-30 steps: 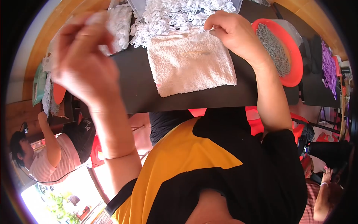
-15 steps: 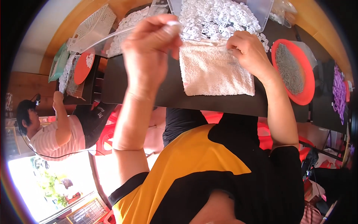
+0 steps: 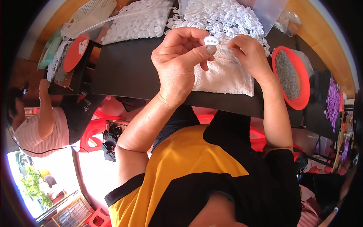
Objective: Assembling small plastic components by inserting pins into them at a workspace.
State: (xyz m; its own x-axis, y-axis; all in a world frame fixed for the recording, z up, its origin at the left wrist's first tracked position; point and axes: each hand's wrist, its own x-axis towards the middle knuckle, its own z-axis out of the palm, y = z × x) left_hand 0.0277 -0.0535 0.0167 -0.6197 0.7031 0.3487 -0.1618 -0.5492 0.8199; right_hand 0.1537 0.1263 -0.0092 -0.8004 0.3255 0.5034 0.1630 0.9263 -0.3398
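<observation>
Between the thumb and fingers of my left hand is a small white oval plastic piece with holes, raised above the far edge of a cream towel. Close by on the right, my right hand has its fingers curled and pinched together over the towel's far right part. Whatever its fingertips hold is too small or hidden to make out. Just beyond both hands lies a heap of similar white pieces, spilling from a clear plastic bin onto the dark table.
To the right, an orange-red tray holds many thin grey metal parts. A bag of white pieces lies far left, near a white basket. Purple pieces are at the far right. Another person sits at left.
My left hand has swung right and nearer with the white piece, bringing it beside my right hand. My right hand stays over the towel. The whole view has shifted slightly.
</observation>
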